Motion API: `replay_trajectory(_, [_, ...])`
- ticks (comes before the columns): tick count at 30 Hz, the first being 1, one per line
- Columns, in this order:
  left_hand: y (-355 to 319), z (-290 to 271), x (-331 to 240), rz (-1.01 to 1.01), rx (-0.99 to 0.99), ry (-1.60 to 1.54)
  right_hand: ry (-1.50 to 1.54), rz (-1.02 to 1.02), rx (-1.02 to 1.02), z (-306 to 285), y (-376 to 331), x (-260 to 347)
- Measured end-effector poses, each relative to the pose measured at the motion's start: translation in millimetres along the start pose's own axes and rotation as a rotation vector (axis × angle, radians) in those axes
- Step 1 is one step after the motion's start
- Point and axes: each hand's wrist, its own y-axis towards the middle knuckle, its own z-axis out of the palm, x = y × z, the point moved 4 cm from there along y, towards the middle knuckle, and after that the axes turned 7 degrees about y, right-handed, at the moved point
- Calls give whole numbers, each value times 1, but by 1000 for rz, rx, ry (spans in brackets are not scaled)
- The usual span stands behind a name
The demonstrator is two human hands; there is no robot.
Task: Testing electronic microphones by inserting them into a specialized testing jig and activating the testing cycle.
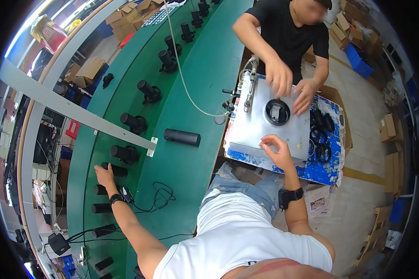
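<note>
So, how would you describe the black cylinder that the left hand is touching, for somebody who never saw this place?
Find the long green conveyor belt curving along the person's left side. On its outer lane stands a row of black cylinders on round bases; follow it down to the left hand. The black cylinder there lies flat on its side under the fingertips, while its nearest upper neighbour sits on a base.

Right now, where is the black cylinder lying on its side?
Head view, centre: the black cylinder lies on the green belt, left of the grey metal plate.
</note>
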Motion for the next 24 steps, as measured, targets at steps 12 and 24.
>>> replay_trajectory(12, [-128, -211, -147, 369, -289, -1051, 191, -19, 112, 54, 17, 30])
replay_trajectory(24, [-304, -169, -398, 814, 1163, -1761, 1036, 68, -316, 14, 9, 6])
